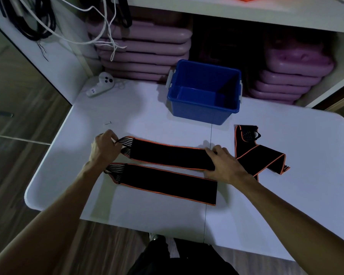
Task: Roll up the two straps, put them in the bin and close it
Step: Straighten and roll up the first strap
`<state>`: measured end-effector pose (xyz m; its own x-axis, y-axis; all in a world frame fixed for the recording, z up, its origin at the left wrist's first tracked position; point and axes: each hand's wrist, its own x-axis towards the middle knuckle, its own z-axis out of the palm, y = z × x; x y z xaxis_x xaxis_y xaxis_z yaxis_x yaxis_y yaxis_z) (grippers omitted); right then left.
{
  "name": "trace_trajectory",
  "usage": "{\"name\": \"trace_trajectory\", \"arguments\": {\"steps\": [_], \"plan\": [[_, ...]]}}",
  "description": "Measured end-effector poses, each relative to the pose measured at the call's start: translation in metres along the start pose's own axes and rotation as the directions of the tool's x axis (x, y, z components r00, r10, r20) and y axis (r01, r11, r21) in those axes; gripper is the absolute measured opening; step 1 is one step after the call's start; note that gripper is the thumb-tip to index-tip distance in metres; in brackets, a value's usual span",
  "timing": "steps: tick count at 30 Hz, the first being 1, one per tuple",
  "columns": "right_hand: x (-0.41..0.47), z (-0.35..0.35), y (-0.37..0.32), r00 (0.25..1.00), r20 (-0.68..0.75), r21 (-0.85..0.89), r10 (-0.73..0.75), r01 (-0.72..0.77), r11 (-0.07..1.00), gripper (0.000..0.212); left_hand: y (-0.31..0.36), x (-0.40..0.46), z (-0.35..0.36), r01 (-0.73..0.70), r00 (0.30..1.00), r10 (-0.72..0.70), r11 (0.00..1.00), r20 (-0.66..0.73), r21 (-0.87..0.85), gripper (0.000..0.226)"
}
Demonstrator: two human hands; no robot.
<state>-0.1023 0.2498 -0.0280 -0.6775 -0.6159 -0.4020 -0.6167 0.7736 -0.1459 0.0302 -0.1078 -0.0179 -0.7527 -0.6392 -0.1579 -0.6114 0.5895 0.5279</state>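
Two black, orange-edged strap lengths lie flat side by side on the white table (147,211). My left hand (104,148) pinches the striped loop end of the far strap (167,153). My right hand (223,164) grips across that strap's right part. The near strap (167,181) lies untouched, loops to the left and its flat end to the right. More black strap (264,157) lies folded and crossed right of my right hand; I cannot tell which length it joins. The blue bin (197,114) stands open and empty behind the straps. No lid is in view.
A white controller (101,84) lies at the table's back left, and a small screw (107,123) in front of it. Stacked purple pads (147,48) fill the shelf behind the bin. Cables (105,26) hang at the back left. The table's front edge is near my body.
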Motion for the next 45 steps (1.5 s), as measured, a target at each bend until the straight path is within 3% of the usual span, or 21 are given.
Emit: {"name": "trace_trajectory", "arguments": {"steps": [4, 8, 10, 17, 21, 25, 31, 35, 41, 45], "plan": [[-0.027, -0.007, 0.005, 0.986, -0.168, 0.203, -0.005, 0.039, 0.978, 0.082, 0.001, -0.018, -0.015, -0.035, 0.996, 0.028, 0.996, 0.082, 0.087, 0.009], [-0.064, 0.017, 0.012, 0.992, -0.121, 0.249, -0.040, 0.069, 0.966, 0.093, -0.010, -0.038, -0.012, -0.065, 0.982, 0.009, 0.955, 0.189, 0.289, 0.010], [-0.074, 0.031, 0.015, 0.988, -0.149, 0.252, -0.047, 0.084, 0.964, 0.098, -0.021, -0.043, -0.009, -0.065, 0.979, 0.007, 0.957, 0.202, 0.283, 0.011], [-0.075, 0.015, 0.001, 0.923, -0.382, 0.244, -0.049, 0.152, 0.958, 0.074, -0.017, -0.038, -0.026, 0.047, 0.996, -0.061, 0.982, 0.070, 0.181, 0.016], [-0.081, 0.016, -0.006, 0.893, -0.440, 0.251, -0.091, 0.220, 0.943, 0.067, -0.023, -0.038, -0.024, 0.054, 0.979, -0.096, 0.972, 0.180, 0.228, 0.016], [-0.086, 0.043, -0.010, 0.934, -0.305, 0.188, -0.187, 0.251, 0.950, 0.070, -0.041, -0.044, -0.007, 0.035, 0.938, -0.132, 0.956, 0.321, 0.290, 0.014], [-0.082, 0.068, -0.014, 0.981, -0.077, 0.054, -0.179, 0.184, 0.982, 0.081, -0.054, -0.040, 0.001, 0.046, 0.977, -0.092, 0.972, 0.194, 0.230, 0.021], [-0.073, 0.071, -0.021, 0.979, -0.059, 0.010, -0.195, 0.196, 0.981, 0.073, -0.054, -0.038, 0.007, 0.002, 0.990, -0.026, 0.985, 0.137, 0.172, 0.031], [-0.072, 0.069, -0.020, 0.970, -0.076, 0.010, -0.232, 0.233, 0.972, 0.057, -0.057, -0.038, 0.008, -0.058, 0.998, 0.058, 0.984, 0.003, 0.166, 0.027], [-0.071, 0.066, -0.025, 0.972, -0.063, 0.012, -0.227, 0.228, 0.974, 0.057, -0.059, -0.034, 0.010, 0.029, 0.996, -0.048, 0.973, 0.079, 0.228, 0.021]]}}
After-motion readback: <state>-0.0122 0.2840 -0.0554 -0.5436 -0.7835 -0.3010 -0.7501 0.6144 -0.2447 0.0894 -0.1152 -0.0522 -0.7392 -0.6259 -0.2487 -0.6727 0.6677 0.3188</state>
